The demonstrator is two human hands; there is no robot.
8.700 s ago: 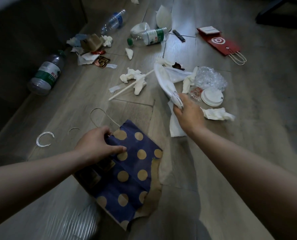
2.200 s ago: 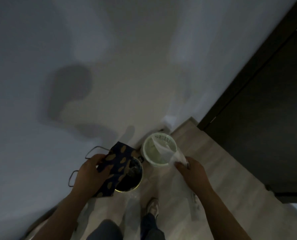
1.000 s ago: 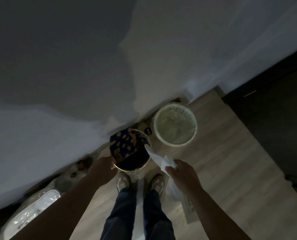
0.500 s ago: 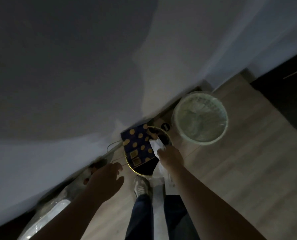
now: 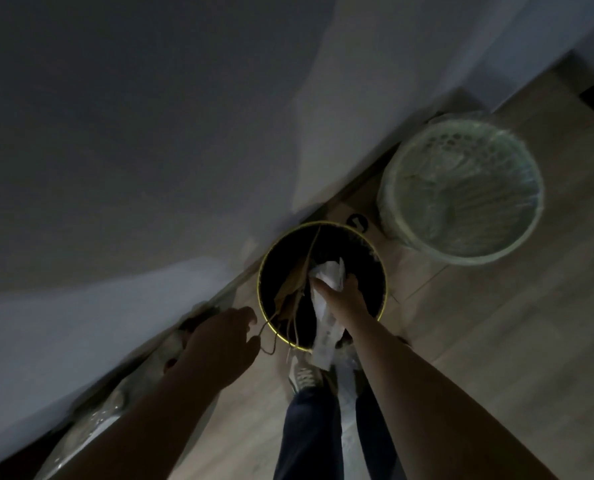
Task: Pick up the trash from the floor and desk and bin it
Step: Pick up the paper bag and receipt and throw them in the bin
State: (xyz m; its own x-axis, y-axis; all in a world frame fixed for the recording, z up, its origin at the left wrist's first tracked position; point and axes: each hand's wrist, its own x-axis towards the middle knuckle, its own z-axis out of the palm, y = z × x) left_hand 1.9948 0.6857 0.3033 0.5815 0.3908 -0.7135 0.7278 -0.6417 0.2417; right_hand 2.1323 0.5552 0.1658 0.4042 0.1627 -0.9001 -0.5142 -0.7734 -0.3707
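Note:
A round black bin with a yellow rim (image 5: 383, 275) stands on the floor against the wall. My right hand (image 5: 340, 299) reaches into its mouth and grips crumpled white paper trash (image 5: 330, 271); a strip of it trails down over the near rim. The paper bag (image 5: 294, 289) lies inside the bin, its cord handle (image 5: 269, 337) hanging over the rim. My left hand (image 5: 224, 341) hovers just left of the bin with fingers relaxed, holding nothing.
A pale mesh wastebasket (image 5: 462, 188) with a clear liner stands to the right of the black bin. The wall runs diagonally behind both. My legs and shoes (image 5: 306, 375) are just below the bin. A shiny plastic item (image 5: 91, 420) lies by the wall at lower left.
The spotted bag has dropped from the rim down into the black bin, and my left hand has come off it. My right hand has pushed the white paper deeper into the bin.

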